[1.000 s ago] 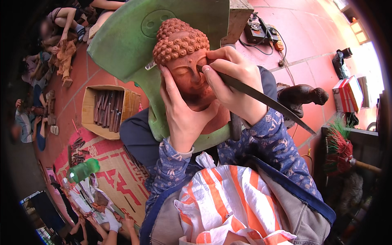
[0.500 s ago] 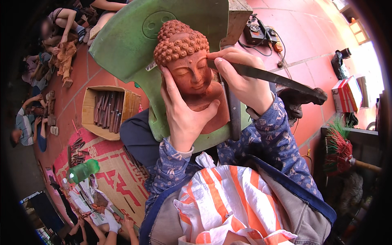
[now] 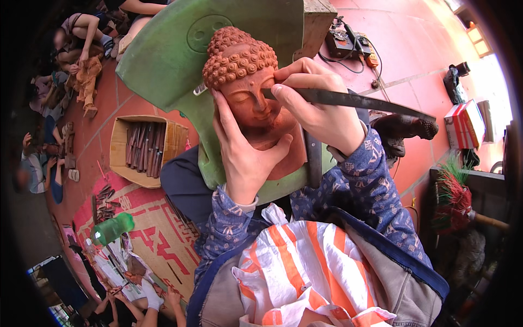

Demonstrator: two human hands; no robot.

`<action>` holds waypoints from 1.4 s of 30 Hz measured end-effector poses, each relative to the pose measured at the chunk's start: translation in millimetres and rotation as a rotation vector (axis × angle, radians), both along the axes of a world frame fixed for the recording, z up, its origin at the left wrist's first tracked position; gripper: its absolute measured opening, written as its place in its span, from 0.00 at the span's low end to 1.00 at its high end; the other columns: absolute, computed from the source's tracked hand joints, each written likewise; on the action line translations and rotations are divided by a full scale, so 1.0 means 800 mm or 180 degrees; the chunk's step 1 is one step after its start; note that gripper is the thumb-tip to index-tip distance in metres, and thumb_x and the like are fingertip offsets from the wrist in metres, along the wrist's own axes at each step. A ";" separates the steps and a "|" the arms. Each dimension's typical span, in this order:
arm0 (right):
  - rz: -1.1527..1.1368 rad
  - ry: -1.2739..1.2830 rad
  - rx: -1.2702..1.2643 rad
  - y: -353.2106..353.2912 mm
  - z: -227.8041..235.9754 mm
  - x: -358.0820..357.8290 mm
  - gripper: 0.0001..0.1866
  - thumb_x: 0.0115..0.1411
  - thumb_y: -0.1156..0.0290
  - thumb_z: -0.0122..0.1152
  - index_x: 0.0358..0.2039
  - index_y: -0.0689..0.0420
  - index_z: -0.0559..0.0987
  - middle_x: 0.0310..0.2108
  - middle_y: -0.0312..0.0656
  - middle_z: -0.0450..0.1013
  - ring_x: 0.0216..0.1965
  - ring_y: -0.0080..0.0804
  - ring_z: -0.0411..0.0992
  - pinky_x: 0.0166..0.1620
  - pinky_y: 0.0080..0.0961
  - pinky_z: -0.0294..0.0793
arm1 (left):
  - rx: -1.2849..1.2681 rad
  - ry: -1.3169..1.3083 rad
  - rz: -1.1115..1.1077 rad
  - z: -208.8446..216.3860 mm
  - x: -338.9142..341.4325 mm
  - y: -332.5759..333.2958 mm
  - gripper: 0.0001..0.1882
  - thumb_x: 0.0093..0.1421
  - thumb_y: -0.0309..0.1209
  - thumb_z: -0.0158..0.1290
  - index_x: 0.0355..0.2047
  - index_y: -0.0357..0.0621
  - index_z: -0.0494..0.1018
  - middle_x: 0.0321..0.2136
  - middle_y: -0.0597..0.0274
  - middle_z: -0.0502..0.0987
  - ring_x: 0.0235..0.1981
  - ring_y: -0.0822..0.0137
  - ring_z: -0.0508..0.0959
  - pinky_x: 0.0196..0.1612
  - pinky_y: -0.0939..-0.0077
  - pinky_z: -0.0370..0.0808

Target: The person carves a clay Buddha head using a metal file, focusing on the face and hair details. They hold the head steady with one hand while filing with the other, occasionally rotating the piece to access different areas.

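Observation:
A reddish-brown carved Buddha bust (image 3: 256,103) with curled hair leans back on a green plastic seat (image 3: 158,60). My left hand (image 3: 242,152) cups the cheek and neck on its left side, fingers spread along the face and thumb across the chest. Pinched in my right hand (image 3: 321,98) is a long, dark, flat strip (image 3: 376,103), perhaps a sandpaper strip or thin file. Its tip lies by the bridge of the nose, and the other end reaches out to the right. A dark strap-like piece (image 3: 314,161) lies beside the bust's shoulder.
Left of my knee stands a cardboard box (image 3: 177,136) of wooden-handled tools. More tools (image 3: 106,201) and a green bottle (image 3: 111,229) lie on a patterned mat. At right are a black electrical box (image 3: 343,46), with cables, and a red-green brush (image 3: 452,191). Other people sit at left.
My right hand has shifted left, carrying the strip's tip from the eye's outer side to the nose bridge. My left hand keeps its hold on the bust.

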State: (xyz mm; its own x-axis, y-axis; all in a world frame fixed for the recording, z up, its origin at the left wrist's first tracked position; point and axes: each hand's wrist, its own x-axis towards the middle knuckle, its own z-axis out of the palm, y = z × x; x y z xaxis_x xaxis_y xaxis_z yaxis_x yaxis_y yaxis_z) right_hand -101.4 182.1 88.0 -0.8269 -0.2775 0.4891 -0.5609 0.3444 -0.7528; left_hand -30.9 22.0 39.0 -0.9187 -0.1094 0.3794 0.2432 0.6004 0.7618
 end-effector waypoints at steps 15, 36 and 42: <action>0.0985 -0.1034 -0.0249 0.045 0.010 -0.060 0.15 0.60 0.65 0.65 0.36 0.67 0.83 0.26 0.45 0.80 0.28 0.20 0.76 0.33 0.21 0.75 | -0.0023 0.0080 -0.0095 0.003 -0.002 -0.001 0.68 0.42 0.41 0.72 0.72 0.35 0.36 0.61 0.29 0.55 0.61 0.35 0.62 0.62 0.49 0.64; 0.0996 -0.0496 0.0625 0.027 0.038 -0.054 0.11 0.58 0.71 0.67 0.35 0.67 0.83 0.35 0.45 0.78 0.35 0.28 0.75 0.38 0.24 0.74 | -0.0011 0.0015 -0.0071 0.001 0.000 -0.001 0.68 0.42 0.43 0.72 0.72 0.34 0.36 0.61 0.29 0.55 0.61 0.35 0.62 0.63 0.48 0.63; 0.0907 -0.1051 -0.0006 0.038 0.018 -0.062 0.12 0.56 0.67 0.69 0.33 0.64 0.83 0.27 0.41 0.79 0.28 0.24 0.75 0.32 0.25 0.74 | -0.0032 0.0037 -0.0084 -0.001 0.001 -0.002 0.69 0.42 0.43 0.72 0.72 0.35 0.35 0.61 0.30 0.56 0.61 0.35 0.62 0.63 0.49 0.63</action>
